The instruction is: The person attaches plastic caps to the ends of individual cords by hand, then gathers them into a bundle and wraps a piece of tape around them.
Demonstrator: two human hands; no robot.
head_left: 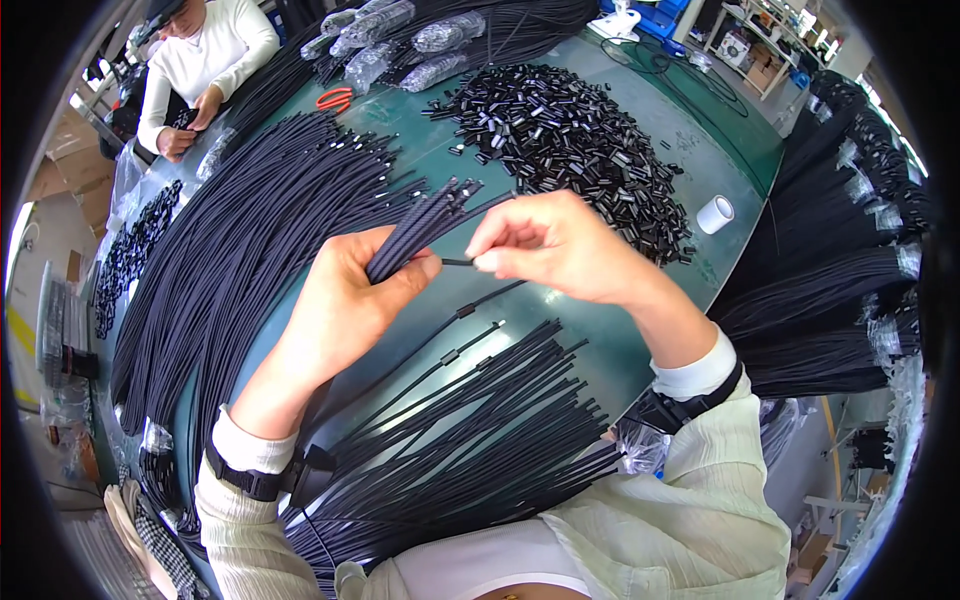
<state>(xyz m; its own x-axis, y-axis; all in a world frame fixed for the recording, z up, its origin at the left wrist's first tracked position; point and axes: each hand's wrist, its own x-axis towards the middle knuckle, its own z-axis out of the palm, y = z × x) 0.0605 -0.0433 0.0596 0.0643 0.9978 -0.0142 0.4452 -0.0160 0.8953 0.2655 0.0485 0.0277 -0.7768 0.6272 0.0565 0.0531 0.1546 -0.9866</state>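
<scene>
My left hand (345, 300) is closed around a short bundle of black braided cords (415, 230), their ends pointing up and away. My right hand (570, 245) is just right of it, thumb and fingertips pinched on a thin black cord (458, 262) that runs across to the left hand. Whether a small tube sits inside that pinch is hidden. Below the hands, two loose cords each carry a small black sleeve (466, 311). Many more black cords (480, 420) lie fanned out between my forearms, ends toward the right.
Beyond my right hand spreads a heap of small black tubes (580, 130). A thick bunch of long black cords (230, 230) covers the left side. Orange-handled pliers (335, 98), wrapped bundles (440, 35) and a white roll (714, 214) lie farther out. A co-worker (205, 60) sits far left.
</scene>
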